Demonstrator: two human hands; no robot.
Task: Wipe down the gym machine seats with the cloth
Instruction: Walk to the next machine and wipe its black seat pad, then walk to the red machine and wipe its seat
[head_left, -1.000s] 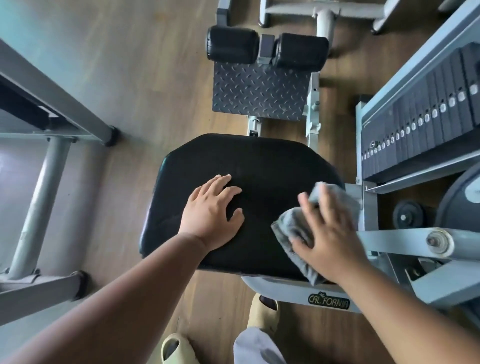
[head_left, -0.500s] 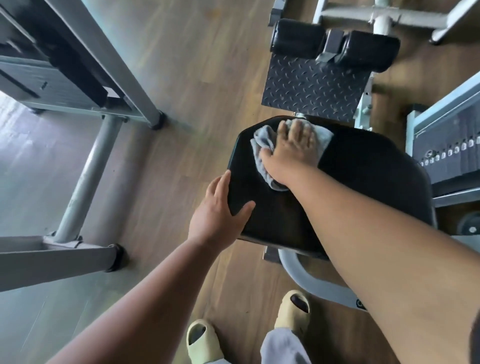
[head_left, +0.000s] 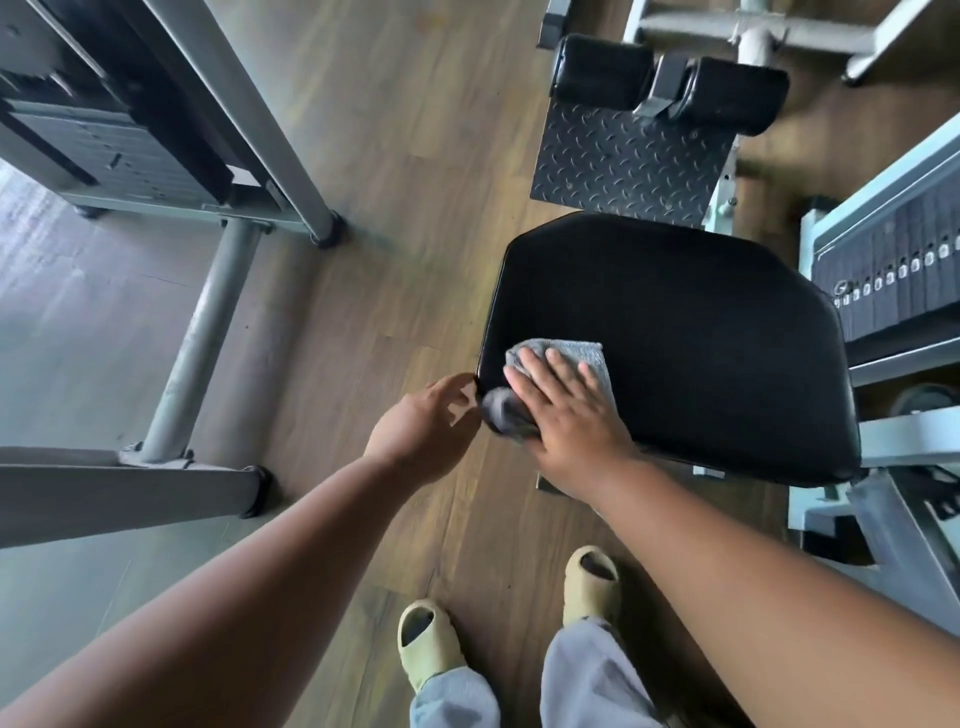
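Black padded seat (head_left: 691, 332), glossy vinyl, rounded corners, no visible marks on the bare part of its top. Mounted on a pale grey machine frame (head_left: 904, 436).

Cloth (head_left: 558, 349): grey, ribbed or terry-like weave, crumpled. It lies on the seat's near-left corner, its far edge flat on the vinyl, its near-left part bunched into a darker fold that hangs over the corner edge.

Right hand (head_left: 563, 410): fingers straight and spread, palm down, pressing flat on the cloth. The hand covers most of it (only the far edge and the bunched fold show).

Left hand (head_left: 423, 426): off the seat, just beside its left corner, fingers loosely curled toward the cloth's hanging fold. Fingertips blurred; cannot tell whether they touch the fold or the seat edge, or grip anything.

Surroundings: wood-look floor (head_left: 415, 156). Beyond the seat, a diamond-plate footplate (head_left: 623, 161) with two black roller pads (head_left: 670, 83) above it. Weight stack (head_left: 893, 270) at right. Another machine's grey frame (head_left: 208, 322) at left. The person's yellowish slippers (head_left: 592, 584) and grey trouser legs at bottom.
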